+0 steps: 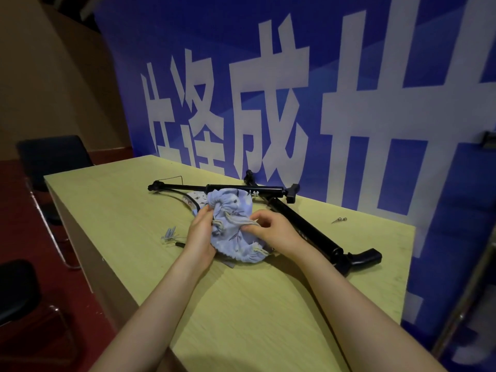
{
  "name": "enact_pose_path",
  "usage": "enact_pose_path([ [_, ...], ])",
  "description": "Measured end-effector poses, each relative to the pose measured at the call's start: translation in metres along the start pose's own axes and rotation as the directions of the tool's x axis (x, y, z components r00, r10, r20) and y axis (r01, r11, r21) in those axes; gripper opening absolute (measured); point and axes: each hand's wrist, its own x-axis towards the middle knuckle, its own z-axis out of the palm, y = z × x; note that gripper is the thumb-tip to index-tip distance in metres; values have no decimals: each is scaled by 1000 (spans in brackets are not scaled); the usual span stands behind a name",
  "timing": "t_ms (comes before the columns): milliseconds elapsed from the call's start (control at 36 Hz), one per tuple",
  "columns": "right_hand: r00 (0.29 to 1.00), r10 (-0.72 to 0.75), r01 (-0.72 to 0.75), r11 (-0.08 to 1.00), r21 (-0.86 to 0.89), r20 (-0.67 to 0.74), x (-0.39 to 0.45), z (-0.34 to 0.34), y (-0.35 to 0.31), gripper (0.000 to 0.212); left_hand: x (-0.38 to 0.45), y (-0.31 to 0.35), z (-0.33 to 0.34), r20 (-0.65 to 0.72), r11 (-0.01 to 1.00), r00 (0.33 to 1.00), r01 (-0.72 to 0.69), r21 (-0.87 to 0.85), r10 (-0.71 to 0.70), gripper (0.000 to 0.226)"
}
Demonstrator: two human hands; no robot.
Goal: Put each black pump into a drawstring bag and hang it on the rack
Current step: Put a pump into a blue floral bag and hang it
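On the pale wooden table (134, 200), two black pumps (306, 229) lie crossed just beyond the hands, the nearer one's long axis running away right; the floral drawstring bag (233, 237) sits bunched between them (mouth not yet opened); left hand (200, 234) grips its cloth, right hand (271, 229), closer to that pump, pinches the cord.

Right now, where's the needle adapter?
Head view: the adapter lies alone on the table, right side near the far edge, beyond the nearer pump.
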Motion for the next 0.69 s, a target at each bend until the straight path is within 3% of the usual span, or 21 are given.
enact_pose_path([
  [167, 992, -114, 116, 993, 38, -58, -3, 1, -9, 48, -8, -2, 4, -20, 960, 976, -210, 186, 217, 28],
  [306, 982, -130, 135, 990, 31, -137, 0, 6, -5, 29, -6, -8, 5, 15, 964, 983, -182, 193, 183, 52],
  [333, 981, -143, 147, 989, 18, -131, 1, 7, -4, 19, -5, -9, 5, 48, 961, 981, -196, 195, 190, 48],
  [389, 978, -163, 163, 987, -8, -130, 2, 9, -4, 5, -9, -8, 8, 93, 940, 970, -240, 244, 224, 19],
  [583, 962, -43, 100, 974, 205, -269, 1, 7, -19, 25, -23, 2, 9, 171, 852, 933, -360, 380, 317, 29],
  [694, 941, -20, 139, 933, 331, -338, 9, -21, -64, 26, -23, 56, 17, 183, 761, 886, -461, 456, 427, 17],
])
